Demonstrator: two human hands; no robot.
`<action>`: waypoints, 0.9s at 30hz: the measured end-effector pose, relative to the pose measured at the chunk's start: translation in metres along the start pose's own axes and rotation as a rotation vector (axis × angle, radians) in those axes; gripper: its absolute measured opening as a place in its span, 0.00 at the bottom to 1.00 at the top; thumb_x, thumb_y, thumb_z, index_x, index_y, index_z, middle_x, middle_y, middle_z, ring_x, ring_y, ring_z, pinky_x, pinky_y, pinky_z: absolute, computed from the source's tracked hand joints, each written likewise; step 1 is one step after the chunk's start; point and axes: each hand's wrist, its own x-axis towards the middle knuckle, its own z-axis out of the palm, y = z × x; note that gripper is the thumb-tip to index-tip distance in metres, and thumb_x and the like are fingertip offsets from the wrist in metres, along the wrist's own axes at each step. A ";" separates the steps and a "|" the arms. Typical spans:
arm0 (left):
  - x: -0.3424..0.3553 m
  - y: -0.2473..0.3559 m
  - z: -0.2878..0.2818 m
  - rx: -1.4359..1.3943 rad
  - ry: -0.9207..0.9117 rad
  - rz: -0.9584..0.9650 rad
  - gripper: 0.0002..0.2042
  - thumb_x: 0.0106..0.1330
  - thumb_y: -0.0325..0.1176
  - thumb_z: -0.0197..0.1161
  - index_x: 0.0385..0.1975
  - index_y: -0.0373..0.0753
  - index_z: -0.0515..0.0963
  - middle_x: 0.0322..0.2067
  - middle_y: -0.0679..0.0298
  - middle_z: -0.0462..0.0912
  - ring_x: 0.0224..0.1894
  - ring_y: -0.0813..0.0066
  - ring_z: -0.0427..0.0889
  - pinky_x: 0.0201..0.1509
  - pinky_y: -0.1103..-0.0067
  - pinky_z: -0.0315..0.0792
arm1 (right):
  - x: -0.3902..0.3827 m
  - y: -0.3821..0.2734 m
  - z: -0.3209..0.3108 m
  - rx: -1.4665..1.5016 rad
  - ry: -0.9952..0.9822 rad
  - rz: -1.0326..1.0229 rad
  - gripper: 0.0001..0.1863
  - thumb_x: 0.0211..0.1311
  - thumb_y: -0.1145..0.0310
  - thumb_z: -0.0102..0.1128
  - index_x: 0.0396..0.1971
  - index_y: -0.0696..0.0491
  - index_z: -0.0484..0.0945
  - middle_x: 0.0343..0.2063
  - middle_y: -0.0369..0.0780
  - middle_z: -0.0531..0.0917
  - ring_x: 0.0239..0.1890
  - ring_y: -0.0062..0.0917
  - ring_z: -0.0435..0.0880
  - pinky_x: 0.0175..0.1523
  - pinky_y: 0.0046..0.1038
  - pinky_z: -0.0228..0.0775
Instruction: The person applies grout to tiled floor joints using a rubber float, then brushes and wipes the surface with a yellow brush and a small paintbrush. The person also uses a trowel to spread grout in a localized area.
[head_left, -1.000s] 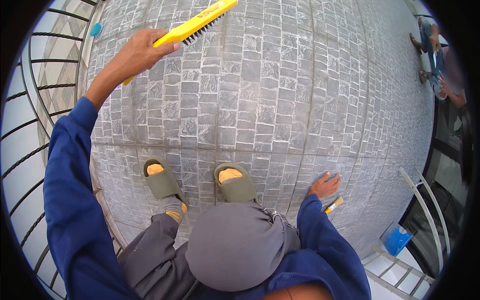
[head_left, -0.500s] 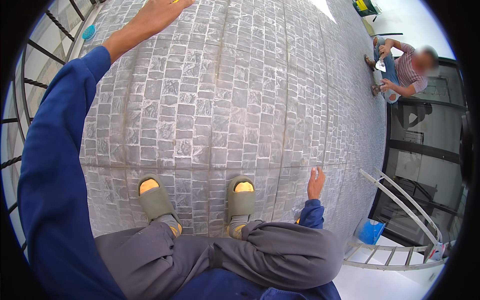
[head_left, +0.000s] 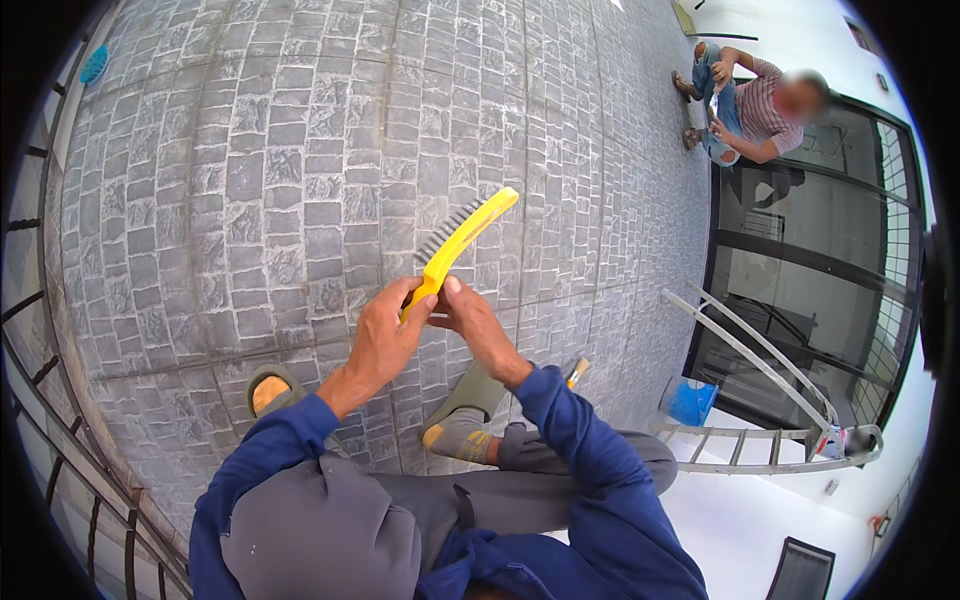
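Brush (head_left: 462, 238) in yellow plastic sits up in front of me, bristles facing left, its handle end pinched in my left hand (head_left: 385, 335). My right hand (head_left: 475, 318) closes on the same handle end from the other side, fingers touching. Below them, my sandalled feet stand on grey paving tiles (head_left: 250, 180). A ladder (head_left: 760, 400) lies off to my right.

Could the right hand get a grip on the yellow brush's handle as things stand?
Probably yes. The right hand already touches the lower end of the yellow brush, beside the left hand that holds the handle. Nothing lies between them, though the left fingers cover part of the grip.
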 end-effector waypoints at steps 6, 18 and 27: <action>-0.062 -0.040 -0.080 0.425 -0.033 0.228 0.16 0.72 0.32 0.57 0.55 0.32 0.77 0.46 0.52 0.80 0.49 0.64 0.78 0.54 0.71 0.70 | 0.012 0.033 0.099 0.268 0.153 -0.047 0.20 0.77 0.53 0.53 0.53 0.56 0.72 0.31 0.34 0.80 0.30 0.14 0.77 0.34 0.20 0.73; -0.416 -0.209 -0.205 1.065 1.593 -1.353 0.31 0.77 0.59 0.43 0.66 0.40 0.68 0.62 0.53 0.71 0.64 0.56 0.70 0.67 0.62 0.66 | -0.012 0.058 0.054 -0.276 0.416 -0.172 0.16 0.79 0.59 0.48 0.51 0.57 0.70 0.18 0.34 0.73 0.16 0.16 0.70 0.22 0.24 0.64; -0.391 -0.242 -0.189 0.964 1.633 -1.454 0.33 0.75 0.63 0.41 0.66 0.42 0.68 0.62 0.53 0.71 0.65 0.54 0.69 0.67 0.61 0.65 | -0.027 0.120 0.071 -1.011 0.442 -0.108 0.13 0.76 0.61 0.50 0.39 0.56 0.65 0.20 0.56 0.79 0.23 0.57 0.80 0.26 0.50 0.68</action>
